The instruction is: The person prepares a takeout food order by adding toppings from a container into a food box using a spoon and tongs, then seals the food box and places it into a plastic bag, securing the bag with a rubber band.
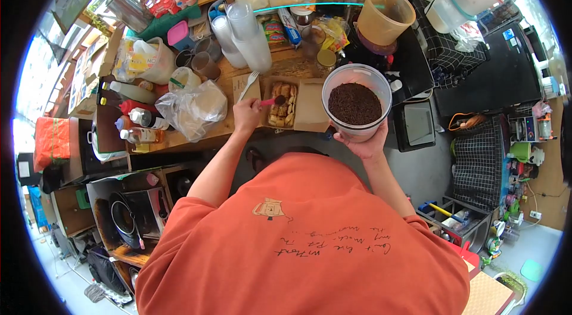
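A pink spoon with dark bits on its tip is in my left hand, its fingers closed on the handle. The spoon's tip is over an open cardboard box holding browned bread pieces. A white fork stands out just above the same hand; whether the hand touches it I cannot tell. My right hand supports a clear tub from below and the side, to the right of the box. Dark brown sprinkles fill much of the tub.
Stacked plastic cups stand behind the box. A plastic bag and bottles lie to the left on the wooden table. A yellowish bucket and a gold-lidded jar are at the back right.
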`<action>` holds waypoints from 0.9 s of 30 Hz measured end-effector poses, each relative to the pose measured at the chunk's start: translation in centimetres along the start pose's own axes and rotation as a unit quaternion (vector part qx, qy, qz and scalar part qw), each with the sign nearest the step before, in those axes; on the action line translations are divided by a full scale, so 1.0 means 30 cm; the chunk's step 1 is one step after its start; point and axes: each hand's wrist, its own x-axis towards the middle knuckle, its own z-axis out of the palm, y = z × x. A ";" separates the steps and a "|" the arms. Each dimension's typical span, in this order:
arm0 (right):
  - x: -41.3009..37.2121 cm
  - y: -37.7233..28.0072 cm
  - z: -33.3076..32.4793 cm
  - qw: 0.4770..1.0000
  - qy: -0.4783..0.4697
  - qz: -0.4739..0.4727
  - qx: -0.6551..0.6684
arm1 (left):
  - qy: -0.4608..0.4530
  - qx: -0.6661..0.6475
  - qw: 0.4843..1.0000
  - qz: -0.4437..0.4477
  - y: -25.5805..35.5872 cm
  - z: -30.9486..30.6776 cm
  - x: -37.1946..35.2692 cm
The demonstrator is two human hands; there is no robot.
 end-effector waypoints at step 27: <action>0.003 0.033 -0.039 1.000 0.020 0.019 0.015 | 0.078 0.050 0.992 0.080 0.032 -0.021 0.042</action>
